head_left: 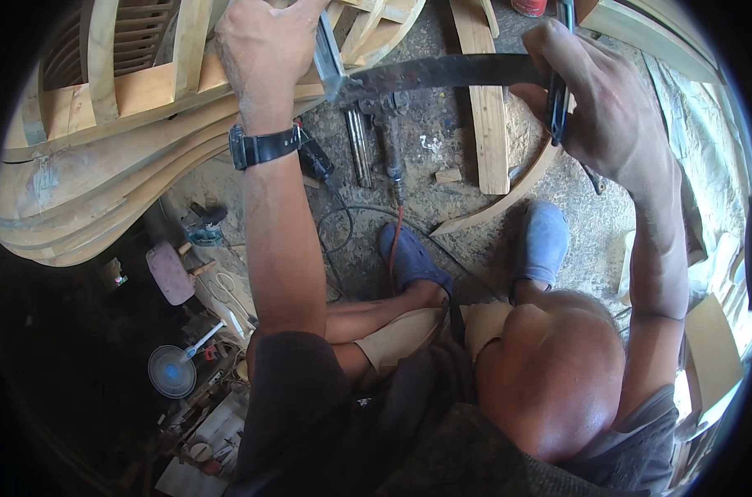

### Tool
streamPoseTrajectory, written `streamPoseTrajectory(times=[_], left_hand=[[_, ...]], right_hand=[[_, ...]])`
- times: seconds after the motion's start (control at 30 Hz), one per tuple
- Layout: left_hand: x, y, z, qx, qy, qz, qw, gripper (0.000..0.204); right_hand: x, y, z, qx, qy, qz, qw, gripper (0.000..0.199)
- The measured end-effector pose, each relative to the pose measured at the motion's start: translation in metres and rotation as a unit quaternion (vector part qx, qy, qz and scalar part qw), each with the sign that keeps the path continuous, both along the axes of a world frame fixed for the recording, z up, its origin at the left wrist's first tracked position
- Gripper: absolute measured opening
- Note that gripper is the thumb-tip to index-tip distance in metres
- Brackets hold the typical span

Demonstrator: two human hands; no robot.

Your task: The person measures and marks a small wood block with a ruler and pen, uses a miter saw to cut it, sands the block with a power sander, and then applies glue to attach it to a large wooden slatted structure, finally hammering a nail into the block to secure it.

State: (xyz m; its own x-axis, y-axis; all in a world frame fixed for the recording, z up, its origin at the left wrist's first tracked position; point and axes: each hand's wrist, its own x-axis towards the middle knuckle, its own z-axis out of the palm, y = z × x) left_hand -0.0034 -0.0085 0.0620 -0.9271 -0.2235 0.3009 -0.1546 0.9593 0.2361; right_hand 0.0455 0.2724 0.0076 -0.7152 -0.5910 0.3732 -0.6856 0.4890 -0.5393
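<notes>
At the upper right my right hand (600, 103) is closed round the dark end of a long, flat, dark bar-like tool (442, 73), whose exact kind I cannot tell. It runs left to a grey metal piece (330, 54) beside the ribbed wooden frame (144, 83). A narrow dark part (558, 108) stands crosswise at the right hand. My left hand (264, 54), with a black watch on the wrist, is closed against the frame's edge, next to the grey metal piece. Its fingertips pass out of the top of the picture, so what they grip is hidden.
On the floor lie a wooden plank (485, 124), a curved wooden strip (517, 186), an air tool (394, 141) with a red hose, and a power tool (314, 157) with a cord. My feet wear blue clogs (544, 240). A mallet (171, 273) and hammer (231, 319) are lower left.
</notes>
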Motion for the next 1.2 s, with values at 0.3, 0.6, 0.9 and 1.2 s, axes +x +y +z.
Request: streamPoseTrajectory(times=[0.3, 0.6, 0.9, 1.2], left_hand=[[-0.006, -0.008, -0.001, -0.003, -0.023, -0.034, 0.999, 0.049], [-0.011, -0.021, 0.001, -0.044, -0.051, -0.079, 0.995, 0.047], [-0.017, -0.033, 0.005, -0.02, -0.072, -0.126, 0.989, 0.048], [-0.029, -0.061, 0.009, -0.335, -0.114, -0.345, 0.869, 0.024]], right_hand=[[-0.007, -0.046, 0.032, 0.009, -0.093, -0.02, 0.995, 0.024], [-0.009, -0.062, 0.019, -0.055, -0.091, 0.027, 0.994, 0.035], [-0.044, -0.12, -0.015, -0.052, -0.117, 0.005, 0.992, 0.037], [-0.057, -0.135, -0.028, -0.175, -0.079, 0.016, 0.981, 0.038]])
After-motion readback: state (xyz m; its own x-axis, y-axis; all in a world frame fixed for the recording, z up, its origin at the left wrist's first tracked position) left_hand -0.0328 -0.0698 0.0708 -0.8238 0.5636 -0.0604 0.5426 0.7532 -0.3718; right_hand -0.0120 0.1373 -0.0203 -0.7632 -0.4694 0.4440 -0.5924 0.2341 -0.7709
